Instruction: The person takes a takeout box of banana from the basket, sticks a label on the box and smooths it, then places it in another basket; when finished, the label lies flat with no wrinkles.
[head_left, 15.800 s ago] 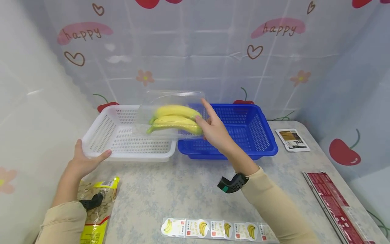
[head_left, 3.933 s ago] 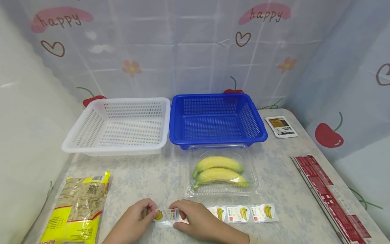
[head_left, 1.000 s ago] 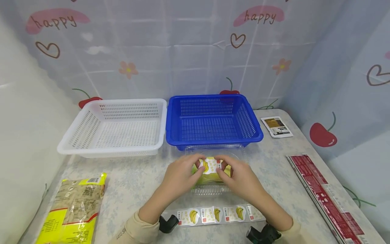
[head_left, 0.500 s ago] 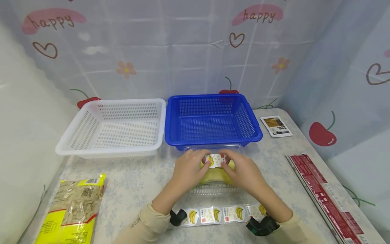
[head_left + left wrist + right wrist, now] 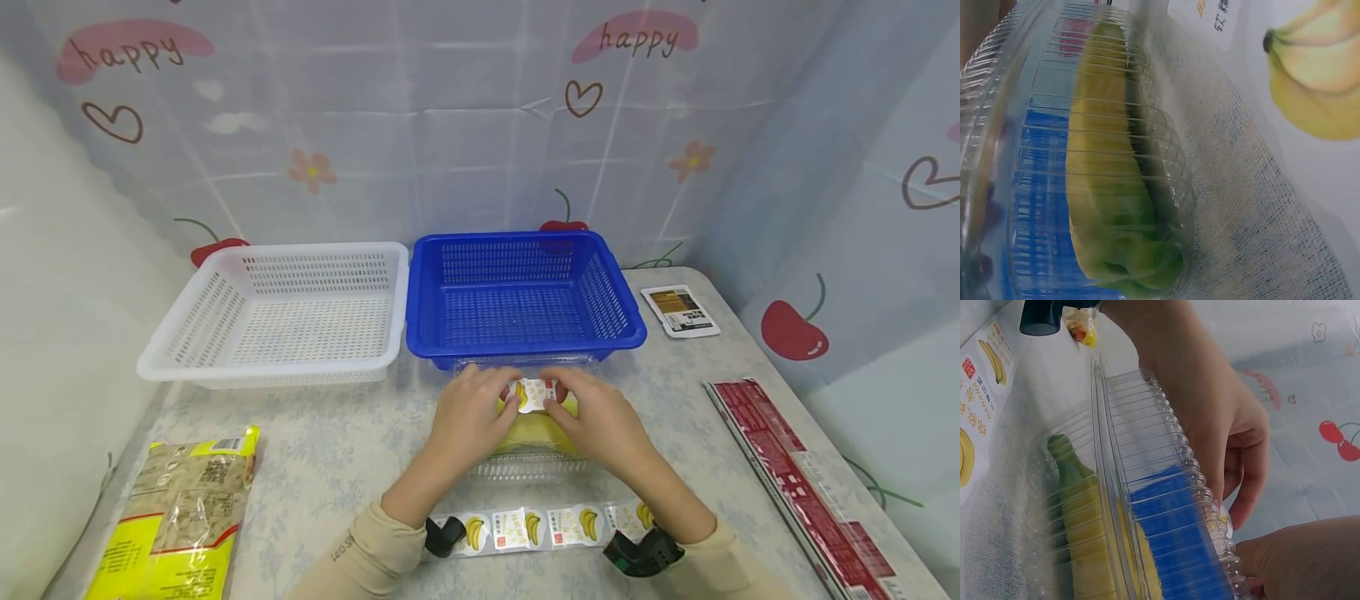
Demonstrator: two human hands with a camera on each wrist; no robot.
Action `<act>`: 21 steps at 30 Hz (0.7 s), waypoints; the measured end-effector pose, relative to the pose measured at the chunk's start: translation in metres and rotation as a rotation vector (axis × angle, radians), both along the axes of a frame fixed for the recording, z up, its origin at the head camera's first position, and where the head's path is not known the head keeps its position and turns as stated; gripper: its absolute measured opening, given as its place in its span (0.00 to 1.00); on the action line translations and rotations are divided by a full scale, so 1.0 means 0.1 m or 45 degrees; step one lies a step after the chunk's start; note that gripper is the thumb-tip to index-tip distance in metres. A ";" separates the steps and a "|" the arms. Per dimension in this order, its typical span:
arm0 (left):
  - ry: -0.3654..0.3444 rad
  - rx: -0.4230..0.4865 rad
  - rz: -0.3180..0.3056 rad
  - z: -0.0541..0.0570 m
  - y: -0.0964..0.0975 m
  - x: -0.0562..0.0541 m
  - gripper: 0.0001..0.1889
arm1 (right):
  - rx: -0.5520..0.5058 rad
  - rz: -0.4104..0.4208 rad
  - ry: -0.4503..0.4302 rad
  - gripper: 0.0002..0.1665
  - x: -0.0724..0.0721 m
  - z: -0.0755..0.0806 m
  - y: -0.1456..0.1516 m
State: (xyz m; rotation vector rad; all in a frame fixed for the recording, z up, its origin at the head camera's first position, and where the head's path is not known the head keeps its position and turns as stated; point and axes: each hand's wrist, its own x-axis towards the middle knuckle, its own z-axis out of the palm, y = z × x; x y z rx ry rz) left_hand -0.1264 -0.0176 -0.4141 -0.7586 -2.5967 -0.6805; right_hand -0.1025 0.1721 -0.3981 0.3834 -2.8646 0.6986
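In the head view, a white label sticker (image 5: 534,395) with a banana print is pinched at its left end by my left hand (image 5: 465,417) and at its right end by my right hand (image 5: 602,418). It is over the lid of a clear plastic clamshell box (image 5: 528,467); whether it touches the lid I cannot tell. Yellow bananas (image 5: 534,432) lie inside, partly covered by the hands. The left wrist view shows a banana's green end (image 5: 1147,265) through the box wall. The ridged side of the box fills much of the right wrist view. A strip of banana stickers (image 5: 517,529) lies nearer me.
Behind the box stand a blue basket (image 5: 525,342) and, left of it, a white basket (image 5: 277,371). A yellow-and-brown food bag (image 5: 183,508) lies at left. To the right are a small flat packet (image 5: 680,312) and a long red package (image 5: 798,483).
Earlier my right hand held the banana box above the baskets. It then lay on the table while both hands held a sticker at the strip. The sticker has since moved over the lid.
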 end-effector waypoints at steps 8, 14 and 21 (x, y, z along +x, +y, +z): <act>0.025 0.012 -0.004 -0.04 -0.01 0.01 0.12 | -0.011 0.007 -0.010 0.20 -0.01 -0.02 0.01; 0.012 0.004 0.003 -0.05 -0.02 0.01 0.13 | -0.017 0.008 -0.025 0.20 -0.02 -0.04 0.02; -0.040 -0.012 0.019 -0.05 -0.03 0.01 0.14 | -0.020 0.016 -0.008 0.19 -0.02 -0.07 0.04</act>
